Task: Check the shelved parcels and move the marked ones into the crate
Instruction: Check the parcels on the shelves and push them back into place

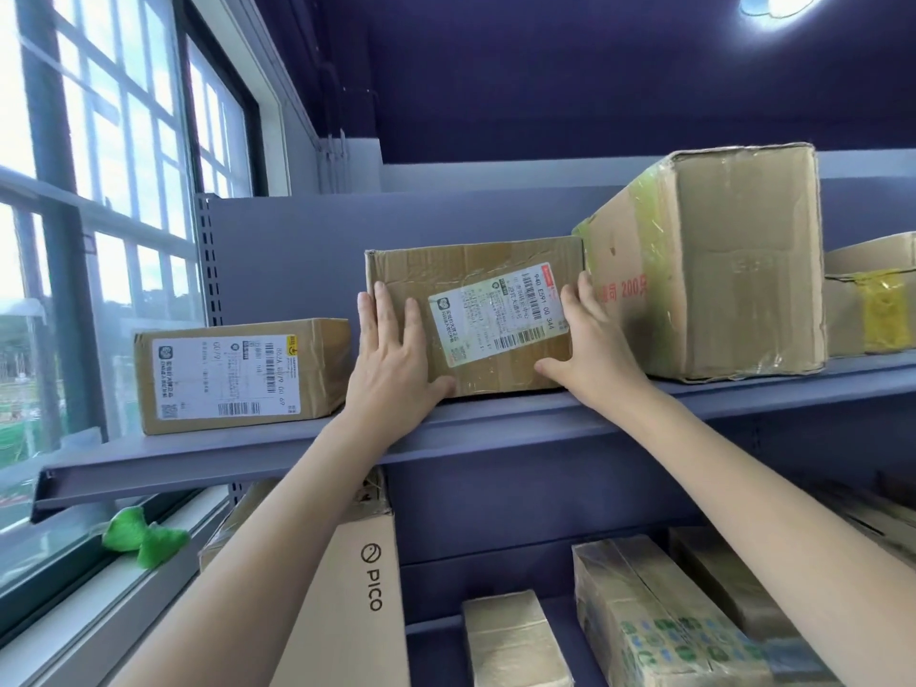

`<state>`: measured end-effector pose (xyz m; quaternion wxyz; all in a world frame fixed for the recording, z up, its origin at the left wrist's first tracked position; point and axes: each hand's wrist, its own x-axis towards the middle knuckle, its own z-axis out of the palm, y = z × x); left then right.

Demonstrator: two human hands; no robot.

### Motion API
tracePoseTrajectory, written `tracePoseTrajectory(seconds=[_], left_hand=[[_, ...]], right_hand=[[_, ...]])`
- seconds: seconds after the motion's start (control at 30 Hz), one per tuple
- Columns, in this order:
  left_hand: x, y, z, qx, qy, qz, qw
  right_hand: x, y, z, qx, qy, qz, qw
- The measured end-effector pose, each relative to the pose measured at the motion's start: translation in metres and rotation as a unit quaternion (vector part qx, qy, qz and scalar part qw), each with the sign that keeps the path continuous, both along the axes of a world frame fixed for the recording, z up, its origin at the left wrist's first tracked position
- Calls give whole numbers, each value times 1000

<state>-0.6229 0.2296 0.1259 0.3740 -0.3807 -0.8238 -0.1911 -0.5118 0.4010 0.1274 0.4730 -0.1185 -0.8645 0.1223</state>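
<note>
Lower shelf, nearest: tall PICO box (367, 577), wrapped parcels (644, 602) beside it. Both bare arms reach up. Left hand (396, 349) flat, fingers straight, pressing front-left of labelled middle parcel (476, 285); right hand (590, 339) flat against its right edge. Parcel sits on upper shelf (297, 453), between smaller labelled parcel (238, 376) and large taped box (718, 265)

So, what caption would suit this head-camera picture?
Left hand and right hand touch a labelled parcel on the upper shelf, between a smaller parcel and a large taped box.
</note>
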Motion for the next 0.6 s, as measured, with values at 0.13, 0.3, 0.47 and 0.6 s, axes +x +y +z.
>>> tracePoseTrajectory(seconds=[0.13,0.3,0.47,0.6], left_hand=[[-8,5,3,-5,-35,-1,999],[-15,6,6,1,-62,-19,998],[-19,8,4,5,-58,-27,998],[-16,6,5,26,-59,-33,997]], right_hand=[[-10,5,2,-14,-9,3,1000],[-18,13,1,-8,16,0,1000],[-22,17,1,-17,17,0,1000],[-17,15,-2,-26,41,15,999]])
